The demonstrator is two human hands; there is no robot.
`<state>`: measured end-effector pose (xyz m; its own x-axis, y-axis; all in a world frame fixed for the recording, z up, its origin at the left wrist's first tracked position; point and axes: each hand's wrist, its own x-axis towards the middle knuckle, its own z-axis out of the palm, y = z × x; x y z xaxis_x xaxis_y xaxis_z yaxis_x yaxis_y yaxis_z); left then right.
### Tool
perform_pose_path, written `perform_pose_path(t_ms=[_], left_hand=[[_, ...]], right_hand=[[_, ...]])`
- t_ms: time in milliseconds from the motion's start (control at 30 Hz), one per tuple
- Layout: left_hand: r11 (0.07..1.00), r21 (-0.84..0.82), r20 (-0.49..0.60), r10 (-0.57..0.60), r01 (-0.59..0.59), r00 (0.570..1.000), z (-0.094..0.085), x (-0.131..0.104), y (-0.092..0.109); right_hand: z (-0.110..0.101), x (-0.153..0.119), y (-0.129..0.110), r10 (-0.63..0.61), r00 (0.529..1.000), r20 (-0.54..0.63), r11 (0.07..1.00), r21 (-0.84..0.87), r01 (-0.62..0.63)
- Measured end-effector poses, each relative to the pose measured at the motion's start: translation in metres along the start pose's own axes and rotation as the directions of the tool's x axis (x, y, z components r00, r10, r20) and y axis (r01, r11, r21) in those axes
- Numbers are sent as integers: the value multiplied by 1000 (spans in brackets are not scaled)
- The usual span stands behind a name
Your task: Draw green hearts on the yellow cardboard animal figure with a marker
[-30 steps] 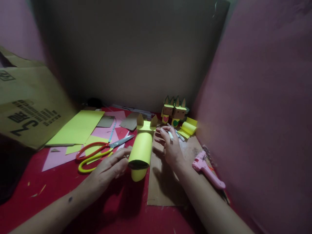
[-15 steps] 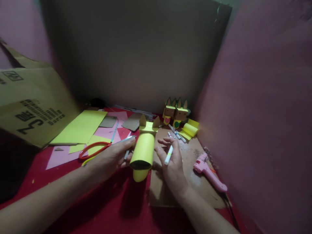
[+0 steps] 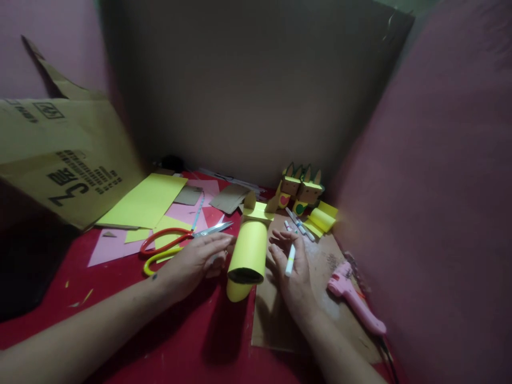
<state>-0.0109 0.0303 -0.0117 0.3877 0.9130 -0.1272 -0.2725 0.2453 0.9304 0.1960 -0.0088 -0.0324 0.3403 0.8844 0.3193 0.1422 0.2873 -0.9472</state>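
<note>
A yellow paper tube point(image 3: 248, 248) with its open end toward me lies between my hands. Behind it is a cardboard-and-yellow head with two brown ears point(image 3: 250, 201), and a rounded yellow flap point(image 3: 239, 292) shows below the opening. My left hand point(image 3: 200, 262) is at the tube's left side, fingers curled, what they hold being hidden. Along the right side is my right hand point(image 3: 295, 274), with a white marker point(image 3: 290, 260) held against its fingers. Scissors point(image 3: 172, 240) with red and yellow handles lie beside my left hand, blades pointing at the tube.
A pink glue gun point(image 3: 356, 301) rests at the right on a cardboard sheet point(image 3: 276, 330). Behind stand two eared figures point(image 3: 302, 186), near several markers point(image 3: 300, 223) and folded yellow paper point(image 3: 322, 217). Yellow sheets point(image 3: 144, 200) and a large cardboard box point(image 3: 68, 160) are at left.
The whole view has shifted, so things appear farther right. My left hand has drawn back slightly from the scissors, whose blades now show more. The marker stays in my right hand.
</note>
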Motion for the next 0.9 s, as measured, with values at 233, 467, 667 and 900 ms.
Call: perform_pose_path(t_ms=[233, 467, 667, 900], left_hand=[[997, 46, -76, -62, 65, 995, 11, -5, -12], [996, 89, -132, 31, -20, 991, -1, 7, -11], [978, 177, -128, 131, -108, 983, -2, 9, -4], [948, 209, -137, 273, -241, 952, 0, 5, 4]], right_hand=[[-6, 1, 11, -58, 997, 41, 995, -78, 61], [-9, -5, 7, -179, 981, 68, 964, -186, 189], [-9, -6, 7, -261, 965, 35, 937, -232, 262], [-7, -8, 5, -315, 948, 37, 919, -236, 315]])
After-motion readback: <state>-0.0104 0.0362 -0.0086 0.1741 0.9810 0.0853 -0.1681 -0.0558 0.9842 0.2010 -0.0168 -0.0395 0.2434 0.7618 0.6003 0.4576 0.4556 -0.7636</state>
